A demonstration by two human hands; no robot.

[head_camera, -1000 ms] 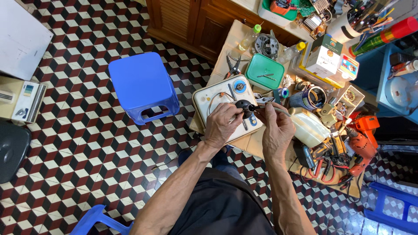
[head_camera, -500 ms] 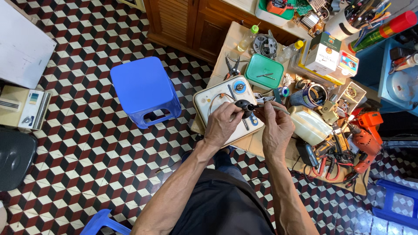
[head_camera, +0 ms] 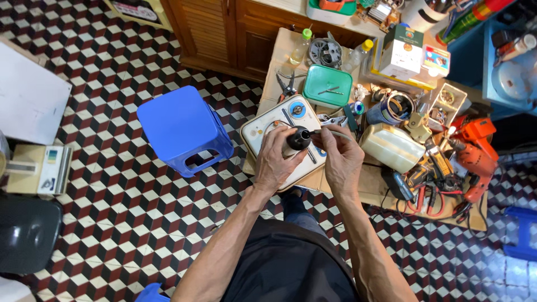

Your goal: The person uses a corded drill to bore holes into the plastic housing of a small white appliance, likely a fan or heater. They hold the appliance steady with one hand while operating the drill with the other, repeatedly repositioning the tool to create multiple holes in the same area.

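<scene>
Left hand (head_camera: 275, 162): fingers curled around a small black round part (head_camera: 298, 138), gripping it above a cream-coloured appliance panel (head_camera: 263, 131). Right hand (head_camera: 341, 156): fingertips pinched on a thin grey rod or tool (head_camera: 330, 133) whose end meets the black part; the hands almost touch.

Cream panel: lies flat on the near left part of a low cardboard-topped table (head_camera: 291, 42), with a blue dial (head_camera: 297, 109) on its face.

Just right of the hands: a pale yellowish plastic container (head_camera: 391, 146), then an orange power drill (head_camera: 475, 159) among red and black leads.

Beyond the panel: a green lid (head_camera: 328, 85) holding two small metal pieces, pliers (head_camera: 286, 86) to its left, a clear bottle with green cap (head_camera: 300, 46) at the far edge.

On the patterned tile floor, left of the table: a blue plastic stool (head_camera: 182, 130).

Farthest: wooden cabinet doors (head_camera: 212, 28).
</scene>
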